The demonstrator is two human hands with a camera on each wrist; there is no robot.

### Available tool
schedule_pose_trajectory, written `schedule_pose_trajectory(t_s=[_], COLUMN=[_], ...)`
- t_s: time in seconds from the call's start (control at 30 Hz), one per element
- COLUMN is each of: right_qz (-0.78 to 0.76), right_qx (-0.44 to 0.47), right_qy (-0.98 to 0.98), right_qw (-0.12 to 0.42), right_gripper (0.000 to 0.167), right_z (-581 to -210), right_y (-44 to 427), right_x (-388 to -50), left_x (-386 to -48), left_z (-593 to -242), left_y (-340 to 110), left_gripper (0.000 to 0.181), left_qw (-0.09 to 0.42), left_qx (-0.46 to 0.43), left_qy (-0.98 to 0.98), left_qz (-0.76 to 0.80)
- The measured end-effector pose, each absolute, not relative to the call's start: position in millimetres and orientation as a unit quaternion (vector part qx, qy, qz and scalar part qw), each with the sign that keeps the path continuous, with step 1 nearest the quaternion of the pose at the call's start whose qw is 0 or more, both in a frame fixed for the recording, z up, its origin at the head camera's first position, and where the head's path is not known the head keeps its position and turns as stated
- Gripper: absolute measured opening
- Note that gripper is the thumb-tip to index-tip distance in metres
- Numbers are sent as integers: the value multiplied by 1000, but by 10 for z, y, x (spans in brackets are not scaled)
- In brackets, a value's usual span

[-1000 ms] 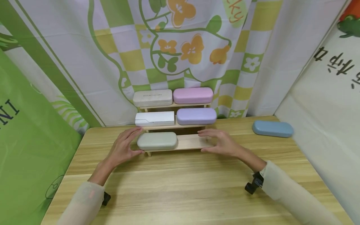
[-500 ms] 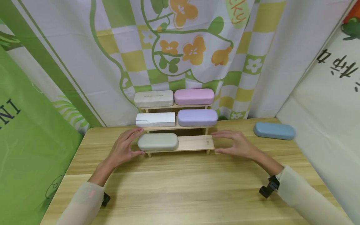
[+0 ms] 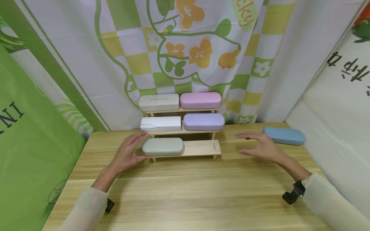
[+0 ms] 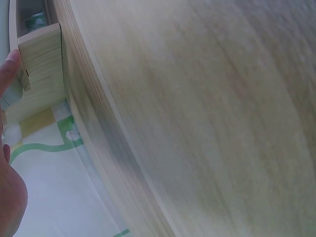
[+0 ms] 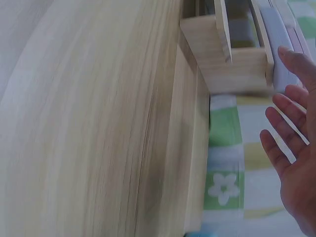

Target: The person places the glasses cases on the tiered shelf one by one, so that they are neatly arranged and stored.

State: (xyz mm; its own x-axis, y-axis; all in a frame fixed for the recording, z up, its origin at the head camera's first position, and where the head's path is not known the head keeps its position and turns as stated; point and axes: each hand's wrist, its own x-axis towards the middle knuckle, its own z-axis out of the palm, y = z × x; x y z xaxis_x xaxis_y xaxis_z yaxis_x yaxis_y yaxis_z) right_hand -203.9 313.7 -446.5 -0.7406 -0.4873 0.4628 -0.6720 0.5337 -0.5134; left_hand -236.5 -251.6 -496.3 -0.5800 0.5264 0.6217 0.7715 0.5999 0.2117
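Observation:
At the left end of the lowest tier of a wooden stepped rack, my left hand stays with thumb and fingers spread apart. Its thumb appears to touch the rack's end in the left wrist view. Beside it on that tier lies a grey-green glasses case. My right hand hovers over the table, fingers spread and holding nothing, between the rack and a blue glasses case. The right hand partly overlaps the blue case's left end; whether they touch, I cannot tell.
Higher tiers bear a white case, a lilac case, a cream case and a pink case. Everything stands on a wood-grain table. A patterned curtain hangs behind its back edge.
My right hand has moved right, from over the lowest tier's right half towards the blue glasses case. The left hand has kept its place at the rack's left end.

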Motion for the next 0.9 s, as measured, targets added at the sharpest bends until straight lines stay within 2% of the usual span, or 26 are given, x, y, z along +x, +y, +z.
schedule_pose_trajectory(t_s=[0.4, 0.9], right_qz=[390, 318], right_qx=[253, 145], right_qy=[-879, -935], right_qw=[107, 65], right_gripper=[60, 56], right_z=[-4460, -4369], right_y=[3620, 4178], right_x=[-1993, -2064], left_x=[-2371, -2359], left_z=[-4905, -4944], left_y=[-2509, -2501], left_gripper=[110, 110], left_qw=[240, 253], left_qx=[-370, -376], left_qy=[-867, -860], left_qz=[-231, -233])
